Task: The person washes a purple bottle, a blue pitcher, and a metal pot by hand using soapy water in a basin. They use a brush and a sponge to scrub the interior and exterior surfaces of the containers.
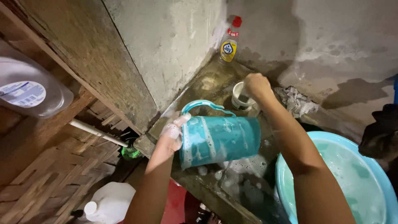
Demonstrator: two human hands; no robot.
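Beside the white cup (240,96), where the right hand (257,85) closes, the left hand (170,139) clasps a soapy teal plastic pitcher (219,139): probably light, rigid, slippery; its handle looks safest.

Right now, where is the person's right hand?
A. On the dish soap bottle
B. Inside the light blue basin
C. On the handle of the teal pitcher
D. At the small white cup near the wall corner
D. The right hand reaches to the small white cup on the wet ledge, while the left hand holds the soapy teal pitcher.

arms: bare, no sleeves | hands: left hand (171,139) soapy, right hand (257,86) ungloved
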